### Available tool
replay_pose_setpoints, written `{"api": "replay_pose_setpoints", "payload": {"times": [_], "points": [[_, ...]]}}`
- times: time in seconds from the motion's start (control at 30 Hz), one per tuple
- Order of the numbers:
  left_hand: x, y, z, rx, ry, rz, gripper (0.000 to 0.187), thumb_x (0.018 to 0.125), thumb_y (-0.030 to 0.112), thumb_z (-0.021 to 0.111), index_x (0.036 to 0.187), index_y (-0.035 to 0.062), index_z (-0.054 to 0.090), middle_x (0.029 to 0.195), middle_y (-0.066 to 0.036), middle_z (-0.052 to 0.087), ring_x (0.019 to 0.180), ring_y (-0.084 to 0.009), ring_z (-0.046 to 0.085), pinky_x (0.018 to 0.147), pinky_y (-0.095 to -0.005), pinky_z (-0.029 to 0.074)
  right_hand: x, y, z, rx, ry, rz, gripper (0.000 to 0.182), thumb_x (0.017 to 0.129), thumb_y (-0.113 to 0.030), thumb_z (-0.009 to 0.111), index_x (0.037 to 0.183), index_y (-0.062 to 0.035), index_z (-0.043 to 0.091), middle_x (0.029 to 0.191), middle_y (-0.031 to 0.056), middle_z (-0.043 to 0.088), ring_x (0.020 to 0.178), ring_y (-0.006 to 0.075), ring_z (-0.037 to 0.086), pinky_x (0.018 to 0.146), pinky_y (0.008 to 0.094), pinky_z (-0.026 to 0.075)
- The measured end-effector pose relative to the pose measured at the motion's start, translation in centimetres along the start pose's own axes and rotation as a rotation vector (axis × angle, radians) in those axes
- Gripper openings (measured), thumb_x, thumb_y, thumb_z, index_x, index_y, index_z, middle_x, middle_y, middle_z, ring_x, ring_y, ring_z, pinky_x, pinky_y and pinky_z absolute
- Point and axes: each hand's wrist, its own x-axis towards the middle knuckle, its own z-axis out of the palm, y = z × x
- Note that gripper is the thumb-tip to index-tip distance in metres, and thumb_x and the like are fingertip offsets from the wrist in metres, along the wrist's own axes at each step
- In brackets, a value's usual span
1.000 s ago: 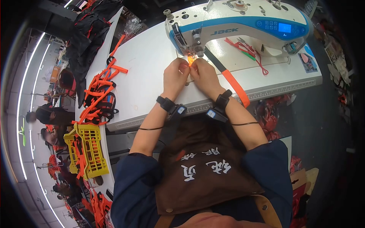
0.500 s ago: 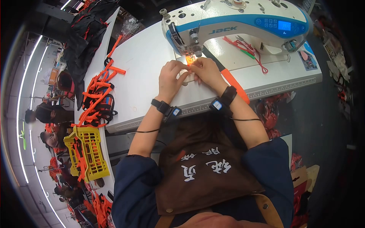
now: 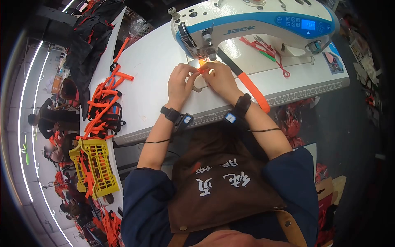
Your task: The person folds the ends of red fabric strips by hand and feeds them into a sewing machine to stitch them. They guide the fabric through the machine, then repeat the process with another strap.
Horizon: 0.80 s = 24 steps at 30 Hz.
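My left hand [image 3: 180,84] and my right hand [image 3: 221,80] meet just in front of the needle area of a sewing machine [image 3: 255,31]. The fingertips of both are pinched on a small end of orange webbing strap [image 3: 200,70]. Bright orange also shows under the machine's lamp, directly beyond my fingers. To the right of my right hand lies a black and orange strap [image 3: 253,92], its orange end hanging over the table's front edge. Whether it joins the piece in my fingers is hidden by my right hand.
Red-handled scissors [image 3: 263,47] lie on the machine bed under the arm. On the left of the white table [image 3: 152,61] is a tangled pile of orange and black straps [image 3: 105,101]. Below that stands a yellow plastic basket [image 3: 108,175]. Several people sit or stand far left.
Both hands have shifted slightly left and closer to the machine. More of the orange webbing shows between my fingertips now. A person in the left background stands more upright.
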Motion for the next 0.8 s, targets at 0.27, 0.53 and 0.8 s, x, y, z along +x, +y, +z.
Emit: {"api": "replay_pose_setpoints", "payload": {"times": [0.27, 0.53, 0.8], "points": [[0.1, -0.1, -0.1, -0.005, -0.046, -0.091, 0.014, 0.092, 0.013, 0.084, 0.098, 0.0029, 0.077, 0.095, -0.007, 0.070, 0.080, -0.0196, 0.062, 0.073, -0.0332, 0.052, 0.0, -0.4, -0.1, 0.004, 0.021, 0.058, 0.017, 0.092, -0.010, 0.076, 0.105, -0.0041, 0.083, 0.097, 0.0162, 0.074, 0.080, 0.0306, 0.074, 0.080, 0.0407, 0.058], [0.1, 0.0, 0.5, 0.096, -0.019, 0.006, 0.010, 0.095, 0.011, 0.081, 0.098, 0.0022, 0.077, 0.095, -0.008, 0.069, 0.079, -0.0210, 0.063, 0.073, -0.0340, 0.052, 0.0, 0.1, 0.2, -0.057, 0.041, 0.020, 0.018, 0.091, -0.013, 0.077, 0.105, -0.0053, 0.085, 0.097, 0.0169, 0.073, 0.087, 0.0324, 0.072, 0.080, 0.0415, 0.057], [0.2, 0.0, 0.5, -0.097, -0.050, -0.142, 0.010, 0.096, 0.010, 0.080, 0.100, 0.0006, 0.077, 0.094, -0.007, 0.069, 0.079, -0.0173, 0.062, 0.074, -0.0322, 0.052, 0.0, -0.2, -0.1, -0.008, 0.018, 0.070, 0.020, 0.091, -0.013, 0.076, 0.108, -0.0059, 0.085, 0.101, 0.0160, 0.074, 0.087, 0.0315, 0.071, 0.079, 0.0414, 0.056]]}}
